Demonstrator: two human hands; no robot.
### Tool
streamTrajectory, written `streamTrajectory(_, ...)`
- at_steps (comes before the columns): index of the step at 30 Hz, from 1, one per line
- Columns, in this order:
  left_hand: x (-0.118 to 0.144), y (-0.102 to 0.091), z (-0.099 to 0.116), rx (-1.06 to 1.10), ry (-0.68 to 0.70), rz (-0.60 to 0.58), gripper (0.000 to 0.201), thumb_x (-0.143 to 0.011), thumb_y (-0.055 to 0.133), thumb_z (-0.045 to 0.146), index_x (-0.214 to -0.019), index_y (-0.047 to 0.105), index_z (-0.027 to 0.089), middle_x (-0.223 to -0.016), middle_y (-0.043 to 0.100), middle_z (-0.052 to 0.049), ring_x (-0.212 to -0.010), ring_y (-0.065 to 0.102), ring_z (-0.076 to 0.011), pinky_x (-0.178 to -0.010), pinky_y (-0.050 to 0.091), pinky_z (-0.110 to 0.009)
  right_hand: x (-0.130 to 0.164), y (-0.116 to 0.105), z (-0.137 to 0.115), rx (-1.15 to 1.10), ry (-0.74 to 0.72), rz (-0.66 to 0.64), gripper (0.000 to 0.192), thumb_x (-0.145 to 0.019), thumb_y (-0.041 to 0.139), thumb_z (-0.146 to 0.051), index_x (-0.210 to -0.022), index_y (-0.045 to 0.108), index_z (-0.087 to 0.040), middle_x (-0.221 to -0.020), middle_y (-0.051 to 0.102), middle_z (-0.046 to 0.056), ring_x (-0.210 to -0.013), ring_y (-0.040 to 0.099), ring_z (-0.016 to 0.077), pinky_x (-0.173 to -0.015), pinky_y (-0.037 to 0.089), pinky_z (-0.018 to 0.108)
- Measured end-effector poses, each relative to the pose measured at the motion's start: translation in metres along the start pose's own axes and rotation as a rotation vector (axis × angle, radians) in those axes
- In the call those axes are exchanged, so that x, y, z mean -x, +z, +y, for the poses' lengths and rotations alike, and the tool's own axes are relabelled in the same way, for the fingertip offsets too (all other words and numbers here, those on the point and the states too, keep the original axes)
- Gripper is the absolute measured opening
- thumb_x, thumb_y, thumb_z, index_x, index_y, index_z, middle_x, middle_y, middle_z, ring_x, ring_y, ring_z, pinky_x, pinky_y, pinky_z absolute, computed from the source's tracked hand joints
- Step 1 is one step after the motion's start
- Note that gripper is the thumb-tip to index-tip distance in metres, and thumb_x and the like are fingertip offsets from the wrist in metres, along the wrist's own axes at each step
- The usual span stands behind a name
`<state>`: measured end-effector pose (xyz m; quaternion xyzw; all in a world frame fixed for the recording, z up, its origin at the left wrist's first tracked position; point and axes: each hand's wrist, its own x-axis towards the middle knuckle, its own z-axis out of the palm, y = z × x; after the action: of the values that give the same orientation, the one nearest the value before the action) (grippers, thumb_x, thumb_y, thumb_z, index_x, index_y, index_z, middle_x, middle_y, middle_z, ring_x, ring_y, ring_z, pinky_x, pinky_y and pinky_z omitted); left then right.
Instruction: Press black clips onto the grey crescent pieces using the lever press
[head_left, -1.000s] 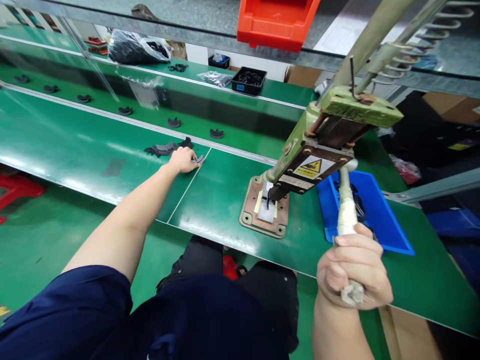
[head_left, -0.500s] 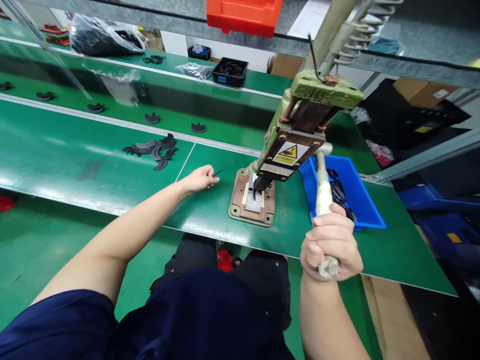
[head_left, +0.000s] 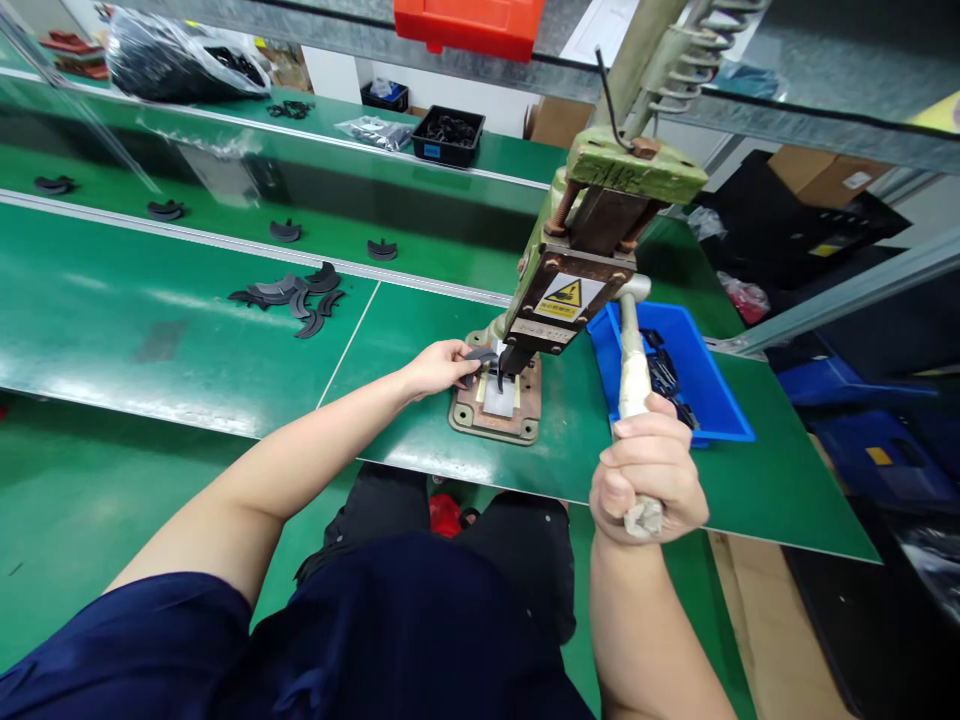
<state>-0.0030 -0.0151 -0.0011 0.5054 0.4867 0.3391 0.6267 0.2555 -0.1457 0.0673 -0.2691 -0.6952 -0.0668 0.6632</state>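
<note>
My left hand (head_left: 442,368) pinches a dark curved plastic piece (head_left: 480,356) at the left side of the press base (head_left: 493,425). Fingers and thumb close on one end of the piece; its other end reaches toward the small metal fixture (head_left: 499,398) under the press head. My right hand (head_left: 651,468) is wrapped round the taped lever (head_left: 634,375) of the green hand press (head_left: 574,280). A warning label is on the front of the press head. Left of the press, a pile of similar curved pieces (head_left: 292,295) lies on the green table.
A blue bin (head_left: 724,385) holding dark parts stands right of the press. More curved pieces (head_left: 382,249) sit in a row on the green strip behind. A black bin (head_left: 448,135) and a filled plastic bag (head_left: 176,58) are farther back. An orange bin (head_left: 469,25) hangs overhead.
My left hand has moved right, from the bare table to the press base, and the curved piece now shows in its fingers. My right hand stays on the lever. Pieces in the row have shifted left.
</note>
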Motion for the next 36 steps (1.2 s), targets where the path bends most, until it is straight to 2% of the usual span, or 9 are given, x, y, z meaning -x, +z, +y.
streamTrajectory(3,-0.002,0.001,0.002,-0.16,0.044,0.06,0.029,-0.084,0.089,0.025,-0.084,0.061,0.018,-0.069,0.068,0.001,-0.059,0.061,-0.0111,-0.056,0.047,-0.022,0.0,0.001,0.0,0.014,0.0,0.014,0.025,-0.089,0.069,-0.033,-0.068,0.056,-0.027,-0.064,0.063,-0.007,-0.08,0.07,0.0158,-0.107,0.058,0.057)
streamTrajectory(7,-0.005,-0.002,0.004,-0.203,0.029,-0.007,0.029,-0.081,0.089,0.028,-0.087,0.063,0.019,-0.064,0.065,0.003,-0.054,0.056,-0.0108,-0.053,0.041,-0.023,0.001,0.002,-0.001,0.035,0.007,0.013,0.026,-0.089,0.068,-0.037,-0.068,0.056,-0.027,-0.065,0.063,-0.009,-0.08,0.072,0.0158,-0.106,0.059,0.059)
streamTrajectory(12,-0.015,-0.004,0.001,-0.24,0.101,-0.055,0.031,-0.081,0.089,0.04,-0.081,0.067,0.018,-0.066,0.066,0.0,-0.057,0.059,-0.0132,-0.055,0.045,-0.025,0.001,0.003,-0.001,0.028,0.014,0.036,0.029,-0.089,0.068,-0.038,-0.066,0.054,-0.027,-0.064,0.062,-0.009,-0.079,0.07,0.0156,-0.106,0.059,0.058)
streamTrajectory(16,-0.023,-0.006,0.0,-0.269,0.18,-0.065,0.031,-0.078,0.091,0.04,-0.08,0.068,0.018,-0.07,0.069,-0.002,-0.065,0.065,-0.0171,-0.061,0.051,-0.027,0.001,0.004,-0.001,0.016,-0.009,0.029,0.03,-0.09,0.068,-0.037,-0.067,0.053,-0.025,-0.065,0.062,-0.008,-0.081,0.07,0.0144,-0.107,0.057,0.056)
streamTrajectory(21,-0.024,-0.008,0.004,-0.39,0.208,-0.074,0.026,-0.083,0.085,0.038,-0.081,0.069,0.017,-0.071,0.068,-0.001,-0.061,0.059,-0.0135,-0.058,0.045,-0.024,0.0,0.003,-0.001,0.007,-0.004,0.02,0.029,-0.091,0.067,-0.035,-0.067,0.055,-0.025,-0.067,0.061,-0.007,-0.083,0.071,0.0143,-0.108,0.056,0.055)
streamTrajectory(26,-0.026,-0.009,0.01,-0.358,0.13,-0.146,0.026,-0.089,0.081,0.034,-0.079,0.063,0.018,-0.065,0.064,0.0,-0.055,0.057,-0.0122,-0.053,0.041,-0.023,0.001,0.003,-0.003,0.017,-0.012,0.017,0.029,-0.092,0.067,-0.036,-0.068,0.054,-0.026,-0.068,0.061,-0.007,-0.08,0.07,0.0146,-0.107,0.057,0.058)
streamTrajectory(31,-0.028,-0.008,0.012,-0.311,0.002,-0.178,0.035,-0.085,0.088,0.037,-0.077,0.059,0.02,-0.056,0.061,0.0,-0.048,0.056,-0.0129,-0.045,0.037,-0.023,0.002,0.002,-0.003,0.022,0.012,0.023,0.033,-0.093,0.066,-0.038,-0.066,0.052,-0.025,-0.068,0.061,-0.008,-0.08,0.069,0.0149,-0.107,0.058,0.059)
streamTrajectory(36,-0.03,-0.006,0.012,-0.27,-0.052,-0.195,0.034,-0.088,0.088,0.039,-0.082,0.061,0.019,-0.053,0.061,0.001,-0.044,0.058,-0.0118,-0.041,0.039,-0.02,0.002,0.001,0.0,0.01,0.007,0.009,0.034,-0.092,0.068,-0.037,-0.065,0.052,-0.025,-0.065,0.063,-0.007,-0.08,0.068,0.0151,-0.106,0.058,0.056)
